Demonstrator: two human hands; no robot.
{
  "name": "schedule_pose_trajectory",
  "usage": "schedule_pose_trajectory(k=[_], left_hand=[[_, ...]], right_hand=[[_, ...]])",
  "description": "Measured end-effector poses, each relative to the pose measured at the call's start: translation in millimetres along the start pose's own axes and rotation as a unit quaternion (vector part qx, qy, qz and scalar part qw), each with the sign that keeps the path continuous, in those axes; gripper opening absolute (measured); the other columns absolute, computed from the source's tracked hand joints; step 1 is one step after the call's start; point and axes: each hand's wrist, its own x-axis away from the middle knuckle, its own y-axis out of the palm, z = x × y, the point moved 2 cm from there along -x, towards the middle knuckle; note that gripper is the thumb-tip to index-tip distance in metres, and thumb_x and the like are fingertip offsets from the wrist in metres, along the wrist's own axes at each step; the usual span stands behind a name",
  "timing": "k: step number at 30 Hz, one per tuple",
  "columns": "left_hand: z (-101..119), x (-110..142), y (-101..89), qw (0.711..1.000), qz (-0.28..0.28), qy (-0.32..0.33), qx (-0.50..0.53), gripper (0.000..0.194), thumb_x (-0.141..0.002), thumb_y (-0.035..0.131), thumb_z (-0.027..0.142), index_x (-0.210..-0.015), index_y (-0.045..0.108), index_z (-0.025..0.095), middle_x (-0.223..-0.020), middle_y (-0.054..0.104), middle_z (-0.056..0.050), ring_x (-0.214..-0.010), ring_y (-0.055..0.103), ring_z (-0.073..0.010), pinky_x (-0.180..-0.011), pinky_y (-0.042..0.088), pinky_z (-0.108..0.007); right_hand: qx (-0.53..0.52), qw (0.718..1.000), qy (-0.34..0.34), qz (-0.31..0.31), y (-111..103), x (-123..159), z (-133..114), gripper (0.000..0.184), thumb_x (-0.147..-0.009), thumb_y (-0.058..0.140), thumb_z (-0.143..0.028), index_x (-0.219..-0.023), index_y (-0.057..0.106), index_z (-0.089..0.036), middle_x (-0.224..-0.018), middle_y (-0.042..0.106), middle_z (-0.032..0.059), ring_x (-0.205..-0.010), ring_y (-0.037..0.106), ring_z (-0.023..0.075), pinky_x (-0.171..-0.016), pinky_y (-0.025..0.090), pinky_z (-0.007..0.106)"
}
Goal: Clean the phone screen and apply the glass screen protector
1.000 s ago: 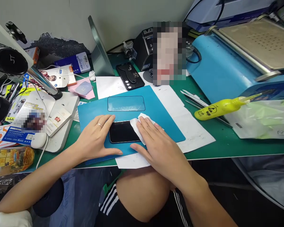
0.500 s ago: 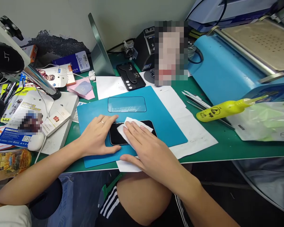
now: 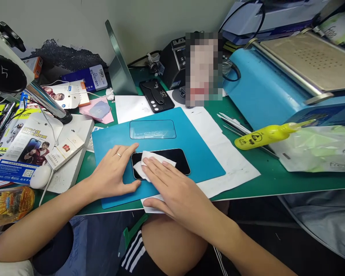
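The phone point(image 3: 180, 160) lies face up on the blue mat point(image 3: 201, 151), screen partly covered by a white wipe point(image 3: 140, 168). The right hand point(image 3: 171, 184) presses the wipe flat, fingers extended, unclenched. The left hand point(image 3: 112, 170) spreads around the phone's left end, unclenched; contact is unclear. Wiping appears underway; completion cannot be judged. The bordered clear panel point(image 3: 153, 129) remains separate, beyond the phone.
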Motion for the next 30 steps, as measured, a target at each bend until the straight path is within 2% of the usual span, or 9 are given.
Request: schedule_pose_trajectory(k=[5, 8, 12, 16, 22, 25, 30], left_hand=[[0, 2, 0.4, 1.0, -0.011, -0.005, -0.026, 0.084, -0.09, 0.069, 0.047, -0.157, 0.033, 0.014, -0.139, 0.06, -0.017, -0.122, 0.056, -0.0345, -0.104, 0.05, -0.051], [1, 3, 0.5, 1.0, -0.01, -0.007, -0.028, 0.079, -0.092, 0.067, 0.045, -0.157, 0.034, 0.014, -0.139, 0.061, -0.016, -0.123, 0.056, -0.0343, -0.104, 0.051, -0.051], [1, 2, 0.9, 1.0, -0.01, -0.008, -0.023, 0.076, -0.094, 0.066, 0.045, -0.156, 0.035, 0.015, -0.14, 0.061, -0.016, -0.124, 0.056, -0.0346, -0.104, 0.051, -0.052], [2, 2, 2.0, 1.0, -0.008, -0.009, -0.019, 0.075, -0.093, 0.067, 0.044, -0.155, 0.038, 0.013, -0.139, 0.061, -0.017, -0.124, 0.056, -0.0352, -0.104, 0.051, -0.052], [2, 2, 1.5, 1.0, -0.005, -0.01, -0.017, 0.074, -0.094, 0.066, 0.047, -0.154, 0.039, 0.013, -0.14, 0.062, -0.018, -0.124, 0.057, -0.0367, -0.102, 0.051, -0.053], [1, 1, 1.0, 1.0, -0.005, -0.011, -0.018, 0.075, -0.094, 0.067, 0.047, -0.154, 0.039, 0.013, -0.139, 0.062, -0.018, -0.123, 0.057, -0.0365, -0.102, 0.052, -0.053], [2, 0, 1.0, 1.0, -0.006, -0.008, -0.029, 0.076, -0.094, 0.068, 0.048, -0.154, 0.039, 0.011, -0.137, 0.062, -0.019, -0.122, 0.058, -0.0364, -0.101, 0.053, -0.053]], right_hand=[[0.034, 0.998, 0.057, 0.014, -5, 20, 34, 0.072, -0.109, 0.037, -0.055, -0.151, 0.051, 0.001, -0.16, 0.05, 0.023, -0.147, 0.052, 0.0332, -0.116, 0.052, 0.049], [0.026, 0.996, 0.08, 0.009, -4, 29, 41, 0.073, -0.108, 0.039, -0.056, -0.158, 0.042, -0.002, -0.162, 0.047, 0.0229, -0.151, 0.046, 0.0331, -0.118, 0.05, 0.05], [0.025, 0.994, 0.102, 0.004, -3, 44, 34, 0.076, -0.108, 0.043, -0.054, -0.165, 0.03, -0.006, -0.164, 0.045, 0.0227, -0.154, 0.042, 0.0339, -0.118, 0.05, 0.052], [0.025, 0.993, 0.113, -0.006, -3, 52, 29, 0.075, -0.107, 0.045, -0.052, -0.165, 0.031, -0.006, -0.165, 0.044, 0.0223, -0.154, 0.042, 0.0343, -0.117, 0.051, 0.052], [0.013, 0.991, 0.13, -0.007, 2, 34, 43, 0.076, -0.108, 0.042, -0.053, -0.167, 0.025, -0.009, -0.166, 0.043, 0.0214, -0.155, 0.042, 0.0326, -0.122, 0.045, 0.052], [0.029, 0.991, 0.133, -0.006, 5, 29, 43, 0.078, -0.107, 0.042, -0.055, -0.166, 0.027, -0.005, -0.165, 0.042, 0.0248, -0.155, 0.041, 0.035, -0.121, 0.045, 0.055], [0.056, 0.99, 0.13, 0.005, 4, 38, 27, 0.078, -0.107, 0.043, -0.056, -0.161, 0.034, -0.001, -0.163, 0.044, 0.0273, -0.152, 0.044, 0.0385, -0.117, 0.049, 0.056]])
